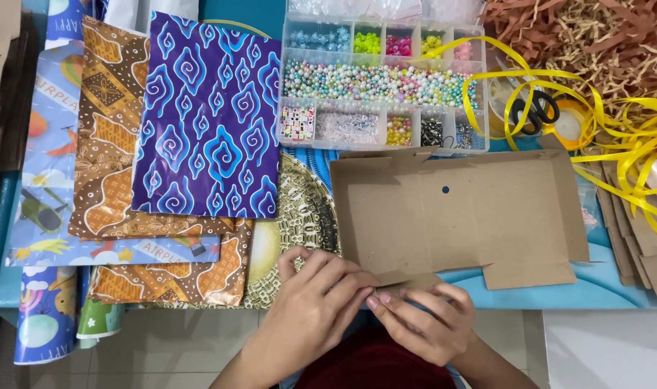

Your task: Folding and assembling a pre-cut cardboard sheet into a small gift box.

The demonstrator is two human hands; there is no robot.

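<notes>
A flat sheet of plain brown cardboard (458,216) lies by a purple wrapping paper sheet with blue-and-white swirls (209,119) and a brown-and-orange batik-patterned paper sheet (109,130). A clear plastic bead box (382,83) shows pastel, green, pink and yellow beads. Yellow ribbon (616,122) crosses black-handled scissors (536,109).

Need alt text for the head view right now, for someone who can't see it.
Two bare hands, left hand and right hand, pinch the near edge flap of a flat brown cardboard box blank on a craft table. Beyond it sit a clear bead organizer, patterned wrapping sheets, scissors and yellow ribbon.
</notes>
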